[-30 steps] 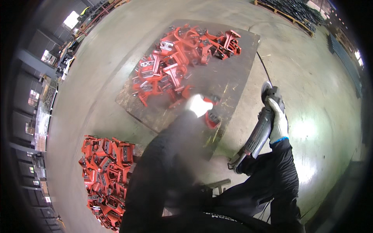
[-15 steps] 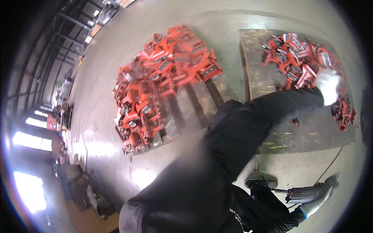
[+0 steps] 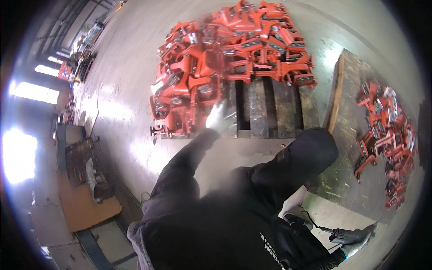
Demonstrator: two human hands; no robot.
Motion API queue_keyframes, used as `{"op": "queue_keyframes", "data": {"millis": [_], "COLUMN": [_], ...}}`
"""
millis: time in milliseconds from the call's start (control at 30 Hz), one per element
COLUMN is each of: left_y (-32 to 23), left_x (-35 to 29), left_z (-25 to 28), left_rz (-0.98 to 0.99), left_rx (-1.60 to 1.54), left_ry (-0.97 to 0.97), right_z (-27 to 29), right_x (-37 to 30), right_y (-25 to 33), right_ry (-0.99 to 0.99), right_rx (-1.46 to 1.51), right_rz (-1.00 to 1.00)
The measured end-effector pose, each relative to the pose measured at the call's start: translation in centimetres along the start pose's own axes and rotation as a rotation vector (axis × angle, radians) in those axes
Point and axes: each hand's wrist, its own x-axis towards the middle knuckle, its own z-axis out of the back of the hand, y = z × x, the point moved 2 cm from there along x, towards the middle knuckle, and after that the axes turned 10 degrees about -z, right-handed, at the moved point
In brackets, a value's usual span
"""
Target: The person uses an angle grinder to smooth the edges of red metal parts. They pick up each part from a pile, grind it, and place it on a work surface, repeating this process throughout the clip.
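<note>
My left hand (image 3: 218, 118), in a white glove, reaches over the near edge of the pile of red brackets (image 3: 198, 67), where the bare slats of the pallet (image 3: 257, 105) begin. Its fingers look stretched out and apart, slightly blurred, with nothing visible in them. At the lower right my right hand (image 3: 355, 247), also gloved, is wrapped round a dark handheld power tool (image 3: 346, 236) with a thin front end. The red brackets have dark and silvery metal parts and lie heaped in several layers.
Right of the pallet lies a worn wooden board (image 3: 333, 182) with a second heap of red brackets (image 3: 391, 135). A shoe (image 3: 297, 220) stands by the board's near edge. At the lower left are a brown panel (image 3: 90, 202) and dark boxes.
My left hand has swung from the heap on the right board over to the left pallet. The view has shifted, so both heaps sit differently. My right hand still holds the power tool low.
</note>
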Motion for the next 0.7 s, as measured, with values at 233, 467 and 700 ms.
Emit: {"op": "queue_keyframes", "data": {"millis": [233, 467, 700], "left_y": [17.3, 27.7, 44.5], "left_x": [-3.7, -12.7, -7.7], "left_z": [5.7, 11.7, 17.0], "left_rz": [0.472, 0.859, 0.963], "left_rx": [0.109, 0.414, 0.112], "left_ry": [-0.178, -0.390, -0.295], "right_z": [-1.5, -0.9, 8.1], "right_x": [2.7, 5.6, 8.7], "right_y": [-1.8, -1.9, -2.7], "right_ry": [0.095, 0.094, 0.109], "right_rx": [-0.127, -0.285, -1.050], "right_rz": [0.046, 0.010, 0.474]}}
